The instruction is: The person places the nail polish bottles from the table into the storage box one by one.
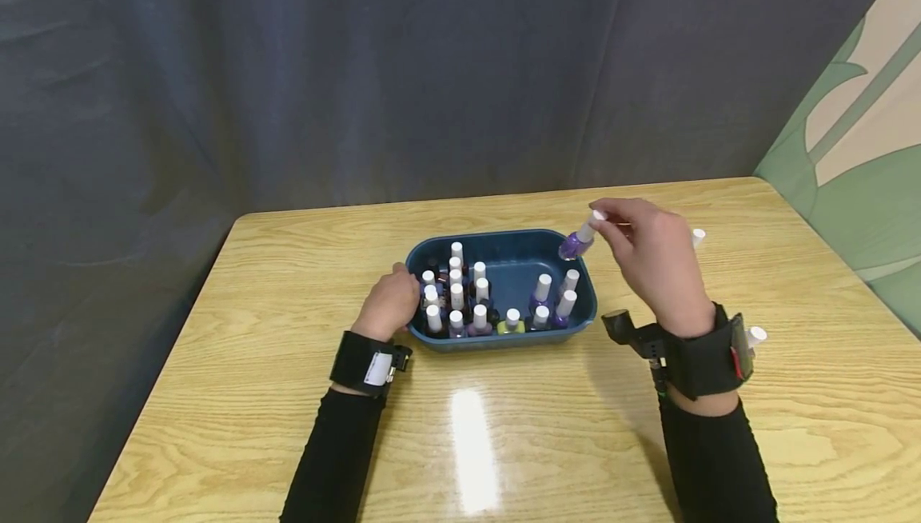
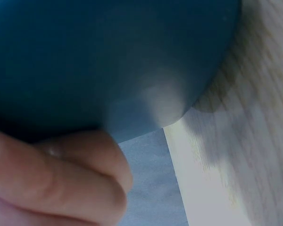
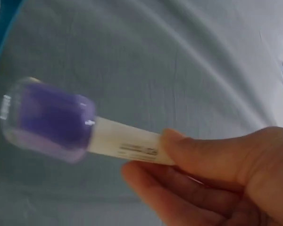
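Note:
By its white cap, my right hand (image 1: 658,255) pinches a nail polish bottle (image 1: 576,246) filled with purple polish. The bottle hangs tilted over the back right rim of a dark blue plastic tub (image 1: 528,247); in the right wrist view thumb and fingertips meet on the cap. At the tub's left end, my left hand (image 1: 392,299) grips the wall, its fingers (image 2: 61,183) bent against the outside. Inside the tub, white-capped bottles crowd the left side. A yellow bottle (image 1: 512,323) stands along the front, and several purple bottles (image 1: 564,311) are at the right.
Two more white caps show on the wooden table (image 1: 288,283) to the right: one cap (image 1: 698,237) behind my right hand, another cap (image 1: 755,337) beside the wrist strap. A dark grey cloth (image 1: 432,75) hangs behind the table. Green-patterned fabric (image 1: 856,163) lies beyond the right edge.

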Available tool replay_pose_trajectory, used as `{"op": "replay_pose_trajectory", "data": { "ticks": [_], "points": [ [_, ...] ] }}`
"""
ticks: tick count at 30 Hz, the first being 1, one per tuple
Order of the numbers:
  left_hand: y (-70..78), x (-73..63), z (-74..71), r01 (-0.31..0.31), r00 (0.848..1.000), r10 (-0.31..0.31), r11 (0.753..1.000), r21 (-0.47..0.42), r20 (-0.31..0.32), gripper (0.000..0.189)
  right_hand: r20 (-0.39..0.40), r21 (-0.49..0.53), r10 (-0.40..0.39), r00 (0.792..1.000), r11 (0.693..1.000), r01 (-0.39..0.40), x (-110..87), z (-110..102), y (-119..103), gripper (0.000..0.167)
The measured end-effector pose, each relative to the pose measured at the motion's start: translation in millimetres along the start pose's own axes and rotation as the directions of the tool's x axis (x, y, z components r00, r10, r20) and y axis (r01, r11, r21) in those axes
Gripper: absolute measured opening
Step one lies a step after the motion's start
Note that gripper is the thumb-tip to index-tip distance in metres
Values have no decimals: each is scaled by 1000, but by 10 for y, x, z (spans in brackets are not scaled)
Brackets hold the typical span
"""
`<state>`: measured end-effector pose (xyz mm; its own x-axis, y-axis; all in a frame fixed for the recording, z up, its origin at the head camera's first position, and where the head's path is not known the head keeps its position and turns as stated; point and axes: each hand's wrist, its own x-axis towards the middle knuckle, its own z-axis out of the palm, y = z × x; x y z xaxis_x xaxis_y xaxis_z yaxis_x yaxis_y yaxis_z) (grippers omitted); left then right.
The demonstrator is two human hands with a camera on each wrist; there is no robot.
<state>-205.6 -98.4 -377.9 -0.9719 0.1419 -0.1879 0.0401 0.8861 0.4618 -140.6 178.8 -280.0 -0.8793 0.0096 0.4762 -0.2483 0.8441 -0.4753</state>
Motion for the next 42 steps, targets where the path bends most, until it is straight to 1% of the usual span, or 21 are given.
{"op": "replay_pose_trajectory", "data": {
  "ticks": [2, 5, 10, 14, 20, 24, 29, 36, 42],
  "points": [
    [5, 1, -1, 5, 1000, -5, 1000, -2, 4, 38, -4, 14, -35, 999, 999, 35, -8, 67, -72, 24],
    [13, -1, -4, 12, 1000, -12, 1000, 2, 11, 39, 19, 28, -84, 996, 996, 83, -27, 157, -156, 24],
    [20, -5, -4, 17, 1000, -17, 1000, 5, 17, 39, 123, 44, -134, 983, 991, 130, -66, 279, -239, 24],
    [19, -7, 2, 16, 1000, -16, 1000, 7, 18, 38, 200, 48, -161, 966, 987, 154, -87, 354, -257, 23],
    [16, -9, 12, 15, 1000, -15, 1000, -1, 12, 37, 286, 21, -215, 934, 976, 218, -92, 418, -272, 21],
    [10, -10, 11, 18, 1000, -18, 1000, -4, 13, 37, 331, -31, -217, 918, 970, 240, -93, 472, -258, 21],
    [8, -17, 4, 22, 1000, -22, 1000, -2, 12, 37, 362, -82, -198, 911, 967, 243, -102, 530, -234, 21],
    [13, -13, 10, 26, 1000, -26, 1000, -1, 12, 38, 408, -89, -192, 893, 965, 248, -115, 586, -237, 20],
    [13, -8, 15, 21, 1000, -21, 1000, 0, 11, 37, 419, -70, -199, 886, 966, 250, -121, 609, -232, 19]
  ]
}}
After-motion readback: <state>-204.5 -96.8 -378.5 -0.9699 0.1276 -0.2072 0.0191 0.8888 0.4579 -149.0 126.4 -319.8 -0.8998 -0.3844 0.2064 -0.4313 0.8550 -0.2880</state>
